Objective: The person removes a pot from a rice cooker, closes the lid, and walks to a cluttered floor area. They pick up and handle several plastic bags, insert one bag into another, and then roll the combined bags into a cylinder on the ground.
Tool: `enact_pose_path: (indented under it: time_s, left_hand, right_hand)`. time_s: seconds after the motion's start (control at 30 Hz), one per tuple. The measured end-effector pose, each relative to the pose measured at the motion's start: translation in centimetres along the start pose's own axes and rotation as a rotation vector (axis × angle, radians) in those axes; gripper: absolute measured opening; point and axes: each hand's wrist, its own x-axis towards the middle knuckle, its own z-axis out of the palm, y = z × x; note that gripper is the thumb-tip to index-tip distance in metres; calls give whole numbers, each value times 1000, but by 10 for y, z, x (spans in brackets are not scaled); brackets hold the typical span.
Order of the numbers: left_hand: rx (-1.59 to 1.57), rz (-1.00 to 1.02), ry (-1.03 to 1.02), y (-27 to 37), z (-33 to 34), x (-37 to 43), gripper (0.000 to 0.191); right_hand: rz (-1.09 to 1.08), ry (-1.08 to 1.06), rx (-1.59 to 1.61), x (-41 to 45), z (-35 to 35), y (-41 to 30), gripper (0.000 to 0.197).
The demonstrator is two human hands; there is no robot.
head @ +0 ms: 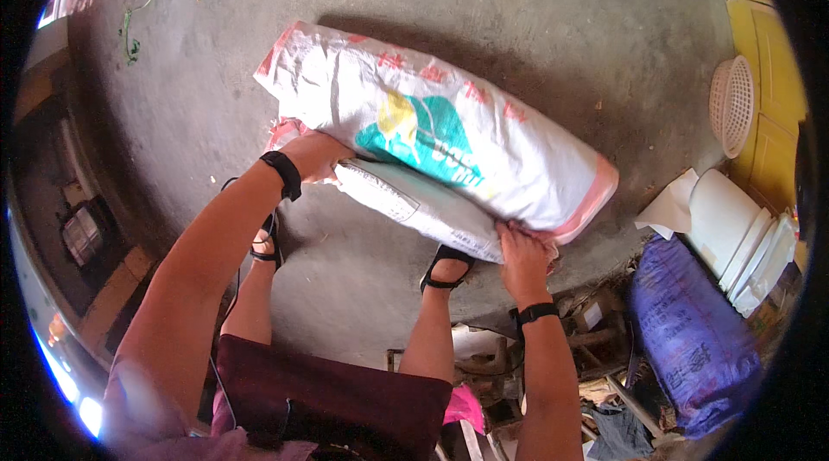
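Note:
A large white woven sack [440, 124] with pinkish-red ends and a green and yellow print lies across the view in front of my legs. It bears red writing on its upper side. My left hand [317, 155] grips the sack's near side toward the left end, with its fingertips partly hidden in the fold. Toward the right end, my right hand [523, 260] clutches the near edge, its fingers bunching the material. Between my hands a paler printed panel of the sack [414, 208] faces me. Whether the sack touches the floor is hard to tell.
To the right, a blue-purple woven sack [693, 331] lies beside stacked white buckets [728, 221]. A perforated cream plastic basket [732, 106] leans near yellow panels [771, 72]. Wooden clutter [596, 344] and a pink item [464, 408] lie near my right leg. Concrete floor [214, 72] extends ahead.

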Motion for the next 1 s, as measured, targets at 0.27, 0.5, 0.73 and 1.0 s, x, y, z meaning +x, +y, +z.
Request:
enact_pose_path:
  time_s: [0.27, 0.5, 0.73, 1.0]
  left_hand:
    - [56, -14, -300, -22, -4, 1, 65]
    - [294, 86, 293, 4, 48, -60, 56]
    - [600, 44, 368, 23, 95, -58, 56]
    - [749, -8, 391, 31, 83, -23, 52]
  right_hand:
    - [145, -558, 561, 38, -2, -6, 47]
    - [258, -791, 709, 70, 37, 11, 49]
    - [167, -822, 716, 71, 43, 10, 55]
    - [230, -124, 307, -10, -7, -44, 71]
